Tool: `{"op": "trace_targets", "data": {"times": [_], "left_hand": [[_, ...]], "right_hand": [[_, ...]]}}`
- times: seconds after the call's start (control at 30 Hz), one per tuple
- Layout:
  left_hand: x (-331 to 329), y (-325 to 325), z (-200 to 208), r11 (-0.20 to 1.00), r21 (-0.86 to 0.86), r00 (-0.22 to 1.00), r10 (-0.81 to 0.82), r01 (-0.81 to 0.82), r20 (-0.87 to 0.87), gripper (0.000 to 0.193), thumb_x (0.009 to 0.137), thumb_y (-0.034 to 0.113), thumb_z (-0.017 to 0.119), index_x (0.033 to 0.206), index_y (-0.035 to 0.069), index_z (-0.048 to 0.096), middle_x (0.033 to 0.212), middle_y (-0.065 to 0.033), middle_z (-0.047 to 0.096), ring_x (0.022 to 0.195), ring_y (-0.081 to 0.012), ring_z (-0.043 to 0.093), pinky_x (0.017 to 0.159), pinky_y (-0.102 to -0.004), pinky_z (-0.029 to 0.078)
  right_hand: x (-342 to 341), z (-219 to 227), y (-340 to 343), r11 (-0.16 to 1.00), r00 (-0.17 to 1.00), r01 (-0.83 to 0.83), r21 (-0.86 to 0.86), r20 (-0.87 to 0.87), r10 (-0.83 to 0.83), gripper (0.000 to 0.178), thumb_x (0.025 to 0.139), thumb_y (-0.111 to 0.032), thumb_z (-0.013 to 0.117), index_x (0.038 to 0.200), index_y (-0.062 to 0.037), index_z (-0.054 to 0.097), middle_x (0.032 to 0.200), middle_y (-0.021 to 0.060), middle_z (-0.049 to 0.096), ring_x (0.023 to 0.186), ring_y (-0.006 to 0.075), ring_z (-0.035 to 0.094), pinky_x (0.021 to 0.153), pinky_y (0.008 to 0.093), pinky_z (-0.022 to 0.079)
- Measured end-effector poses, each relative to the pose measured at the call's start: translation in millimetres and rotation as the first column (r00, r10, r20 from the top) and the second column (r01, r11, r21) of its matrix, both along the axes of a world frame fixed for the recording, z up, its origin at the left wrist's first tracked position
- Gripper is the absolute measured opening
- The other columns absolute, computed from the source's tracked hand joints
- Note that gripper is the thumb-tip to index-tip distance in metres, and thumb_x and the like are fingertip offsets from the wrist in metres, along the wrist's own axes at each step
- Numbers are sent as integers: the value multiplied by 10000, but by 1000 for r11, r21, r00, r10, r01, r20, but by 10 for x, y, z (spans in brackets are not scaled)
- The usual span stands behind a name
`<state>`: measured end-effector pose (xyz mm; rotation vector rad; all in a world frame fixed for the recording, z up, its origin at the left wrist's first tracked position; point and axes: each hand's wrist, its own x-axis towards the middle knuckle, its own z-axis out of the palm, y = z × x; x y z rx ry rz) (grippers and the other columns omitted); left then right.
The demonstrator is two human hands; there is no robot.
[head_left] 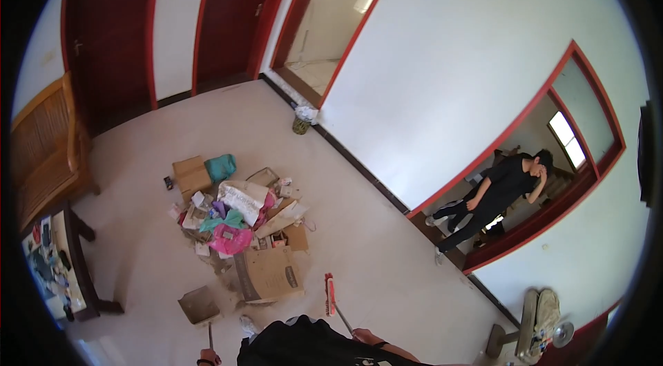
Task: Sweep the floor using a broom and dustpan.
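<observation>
My left hand [209,357], low in the view, is closed round the handle of a long-handled dustpan [199,305]. The dustpan's scoop rests on the floor and looks brownish inside. My right hand [369,335] grips the stick of a broom [329,295] with a red and white head. That head is on the floor, to the right of a heap of rubbish. In the heap lie a flattened cardboard box [271,275], a pink plastic bag [231,239], a white sack [242,199], a brown carton [191,177] and a teal bag [220,168].
A person in black [501,186] stands in the red-framed doorway at the right, one hand raised to the head. At left are a wooden bench [43,152] and a cluttered low table [79,269]. A small bin [301,124] stands by the far wall; a beige padded object [540,321] sits lower right.
</observation>
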<state>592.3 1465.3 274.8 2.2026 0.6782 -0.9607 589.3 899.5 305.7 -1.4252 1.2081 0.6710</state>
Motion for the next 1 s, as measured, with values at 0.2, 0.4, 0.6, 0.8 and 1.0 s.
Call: {"op": "trace_targets", "data": {"times": [0.2,0.4,0.6,0.8,1.0], "left_hand": [[796,29,-203,969,-20,969,-246,247,26,162,749,85,544,605,23,585,521,-131,554,449,-240,528,383,-364,382],[1238,-90,-366,843,17,842,-538,538,37,143,730,118,556,615,45,599,555,-124,576,492,-245,556,413,-363,412],[855,-133,-539,742,50,743,-669,669,-24,128,711,151,568,624,67,613,589,-117,598,535,-251,585,443,-362,441],[-60,24,-484,710,58,710,-693,702,-126,120,691,184,580,634,89,627,623,-110,621,579,-256,613,473,-362,471],[-502,29,-694,736,47,733,-663,676,-154,110,676,202,599,626,110,634,630,-97,631,597,-251,626,496,-354,485]], "right_hand": [[220,-94,107,971,983,171,165,41,-180,170,808,-143,495,690,-28,451,565,91,449,442,205,475,436,361,474],[382,-254,249,983,975,184,23,-129,-180,229,829,-192,465,641,-62,449,525,68,462,433,189,498,356,324,360],[374,-209,75,998,983,57,16,-178,-53,239,843,-171,473,635,-52,471,532,65,469,425,176,488,354,320,340],[-114,34,-284,817,742,-546,-183,348,573,152,817,-79,519,687,-2,531,607,111,521,482,205,508,477,368,455],[-189,52,-361,321,269,-838,-442,178,947,132,812,-66,528,764,52,560,648,132,540,600,243,564,615,370,503]]}}
